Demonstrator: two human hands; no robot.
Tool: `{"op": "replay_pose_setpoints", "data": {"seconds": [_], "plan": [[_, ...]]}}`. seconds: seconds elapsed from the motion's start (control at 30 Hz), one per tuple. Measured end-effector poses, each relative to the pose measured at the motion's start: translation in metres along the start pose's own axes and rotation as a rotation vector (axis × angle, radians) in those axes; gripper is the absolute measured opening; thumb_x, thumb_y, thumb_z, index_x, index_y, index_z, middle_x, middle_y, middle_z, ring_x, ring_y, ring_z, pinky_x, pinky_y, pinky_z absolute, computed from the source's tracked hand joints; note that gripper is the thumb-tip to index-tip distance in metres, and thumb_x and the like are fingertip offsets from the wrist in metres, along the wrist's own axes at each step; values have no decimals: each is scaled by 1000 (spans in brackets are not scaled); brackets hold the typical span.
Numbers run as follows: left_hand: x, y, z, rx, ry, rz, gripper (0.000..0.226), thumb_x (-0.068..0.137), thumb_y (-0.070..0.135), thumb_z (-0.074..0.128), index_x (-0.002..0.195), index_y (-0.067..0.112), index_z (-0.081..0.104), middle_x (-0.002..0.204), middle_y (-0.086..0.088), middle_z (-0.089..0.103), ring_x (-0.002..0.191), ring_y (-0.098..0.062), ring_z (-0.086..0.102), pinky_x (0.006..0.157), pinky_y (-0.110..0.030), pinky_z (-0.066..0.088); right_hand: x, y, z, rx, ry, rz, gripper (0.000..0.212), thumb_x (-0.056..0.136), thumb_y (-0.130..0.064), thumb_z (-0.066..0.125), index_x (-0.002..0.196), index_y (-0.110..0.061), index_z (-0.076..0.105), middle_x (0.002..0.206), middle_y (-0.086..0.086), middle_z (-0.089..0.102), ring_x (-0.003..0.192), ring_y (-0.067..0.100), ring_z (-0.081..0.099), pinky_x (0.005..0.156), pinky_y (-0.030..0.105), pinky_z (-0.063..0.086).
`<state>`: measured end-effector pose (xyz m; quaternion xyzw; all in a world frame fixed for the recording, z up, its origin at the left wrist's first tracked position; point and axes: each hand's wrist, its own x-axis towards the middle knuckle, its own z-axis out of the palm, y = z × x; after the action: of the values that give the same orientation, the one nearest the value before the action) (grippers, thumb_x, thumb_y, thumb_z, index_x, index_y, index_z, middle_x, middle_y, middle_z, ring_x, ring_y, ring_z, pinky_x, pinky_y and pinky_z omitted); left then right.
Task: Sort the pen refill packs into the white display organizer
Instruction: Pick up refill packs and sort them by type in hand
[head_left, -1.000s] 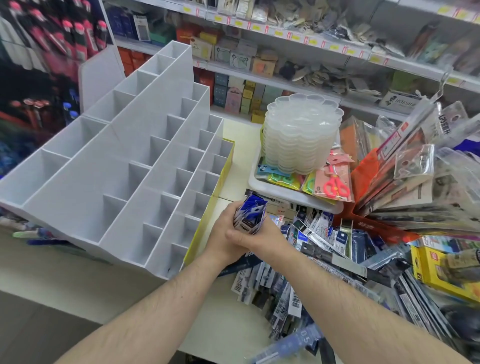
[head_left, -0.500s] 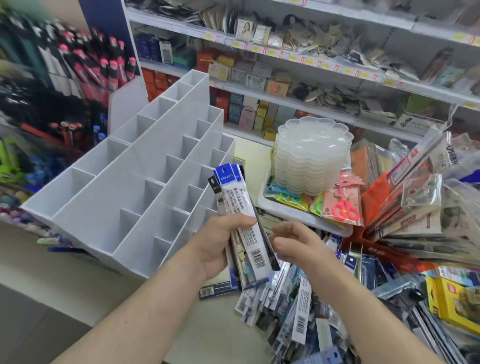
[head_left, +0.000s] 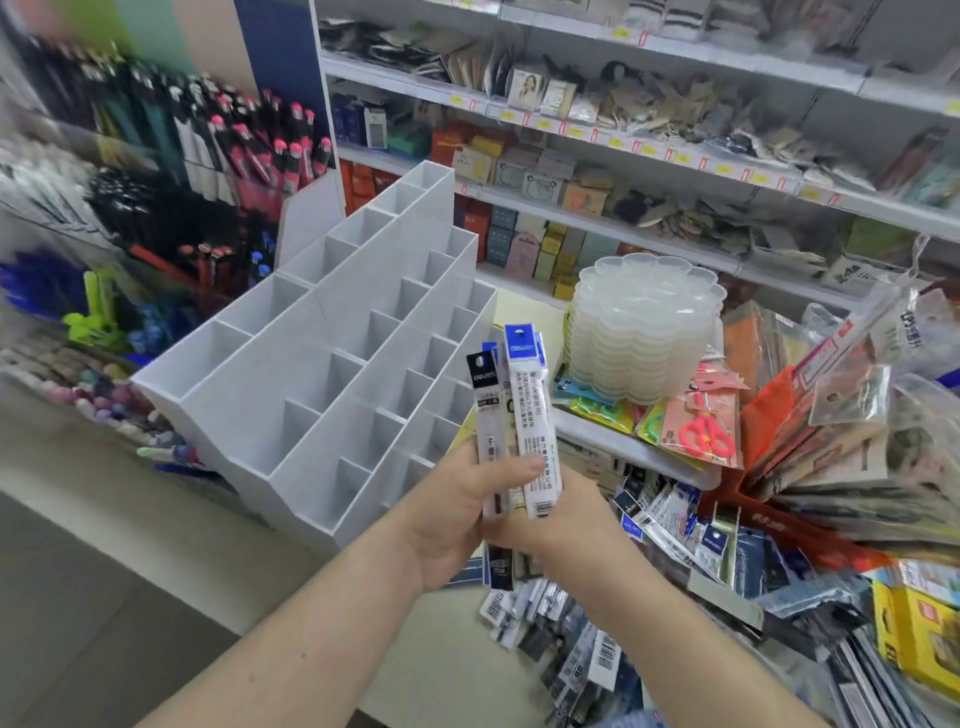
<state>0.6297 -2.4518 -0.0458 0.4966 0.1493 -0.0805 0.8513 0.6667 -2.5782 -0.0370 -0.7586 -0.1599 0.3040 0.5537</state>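
Both hands — the left hand and right hand — clasp a bundle of pen refill packs upright, just in front of the white display organizer, its compartments holding nothing.

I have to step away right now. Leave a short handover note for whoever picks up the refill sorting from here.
Left hand grips a small upright bundle of refill packs, black-topped and blue-topped.
Right hand holds the same bundle from the other side, low down.
White display organizer stands just left of the hands; every compartment in view looks empty.
Loose pile of refill packs lies on the counter to the right and below the hands.
Done: one bundle gathered.
Left: slot this bundle, then sort the pile.
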Motion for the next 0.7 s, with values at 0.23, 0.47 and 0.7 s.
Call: {"op": "replay_pose_setpoints", "data": {"seconds": [0.23,0.47,0.7], "plan": [[-13,-5,-13,-40,147,9,18,79,-1,73,95,7,73,92,-16,74,80,-28,72,68,-39,62,-16,-22,-20,-560,-123,106,69,60,-89,53,99,-34,68,91,-10,74,82,5,69,76,33,57],[-21,-3,-18,41,125,61,53,65,5,80,116,14,65,95,-12,74,90,-27,72,74,-39,57,7,-32,-13,-182,118,0,38,73,-49,81,98,-25,67,82,5,66,68,8,61,64,28,53],[-29,-1,-28,-62,-2,44,57,73,4,70,128,6,59,114,-21,71,100,-36,71,77,-43,60,6,-32,-6,109,5,-5,14,94,-9,65,105,-12,72,99,1,78,89,21,75,77,39,61]]}}
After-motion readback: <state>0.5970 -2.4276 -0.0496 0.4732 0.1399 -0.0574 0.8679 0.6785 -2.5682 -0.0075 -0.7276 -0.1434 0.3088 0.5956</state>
